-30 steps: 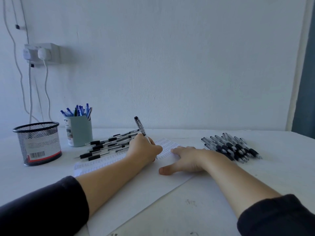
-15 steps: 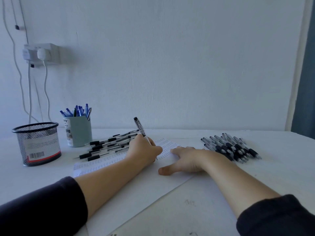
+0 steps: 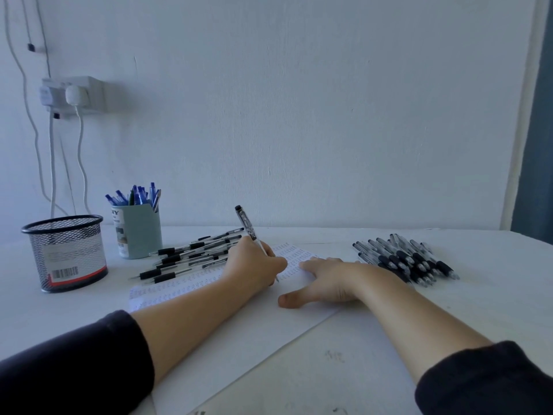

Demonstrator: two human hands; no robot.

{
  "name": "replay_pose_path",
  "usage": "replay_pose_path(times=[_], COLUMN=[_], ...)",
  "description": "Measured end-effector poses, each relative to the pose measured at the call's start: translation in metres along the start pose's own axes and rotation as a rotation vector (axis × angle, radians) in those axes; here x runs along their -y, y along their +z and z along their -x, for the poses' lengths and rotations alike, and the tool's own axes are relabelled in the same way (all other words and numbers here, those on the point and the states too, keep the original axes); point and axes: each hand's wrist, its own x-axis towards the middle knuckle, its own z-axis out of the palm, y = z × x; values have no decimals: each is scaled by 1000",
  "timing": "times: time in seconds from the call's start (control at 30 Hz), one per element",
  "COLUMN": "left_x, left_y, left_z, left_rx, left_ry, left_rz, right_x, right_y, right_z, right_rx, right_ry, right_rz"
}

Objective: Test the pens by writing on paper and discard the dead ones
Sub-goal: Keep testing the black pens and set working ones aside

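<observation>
My left hand (image 3: 254,263) grips a black-and-clear pen (image 3: 246,224), its tip down on the white paper (image 3: 239,333) that lies across the table's middle. Rows of small written marks cover the paper's far part. My right hand (image 3: 332,281) lies flat on the paper with fingers spread, pressing it down. A row of several black pens (image 3: 191,259) lies just left of my left hand. Another pile of several black pens (image 3: 407,259) lies to the right of my right hand.
A black mesh cup (image 3: 67,253) stands at the far left of the white table (image 3: 449,319). A pale green holder (image 3: 137,230) with several blue pens stands behind the left row. A wall socket (image 3: 73,92) with cables hangs above.
The pen's top has shifted slightly in my left hand while its tip stays on the paper. My right hand has not moved.
</observation>
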Motion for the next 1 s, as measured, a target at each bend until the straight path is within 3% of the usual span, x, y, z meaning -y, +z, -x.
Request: replay_pose_path(times=[0.3,0.37,0.5,0.77,1.0], left_x=[-1,0,-5,-3,-4], left_y=[-1,-3,-16,-41,-44], left_z=[1,0,-1,-17,-14], left_rx=[2,-19,-59,-289,-303], left_ry=[-6,-16,-118,-49,-51], left_rz=[-14,98,545,626,690], right_x=[0,0,-1,-6,-9], right_y=[-1,-1,-1,-2,-3], right_z=[-1,-1,-4,-4,-6], right_rx=[-3,-2,-4,-49,-97], right_ry=[2,1,-2,-83,-121], right_rz=[-13,-16,-15,-144,-216])
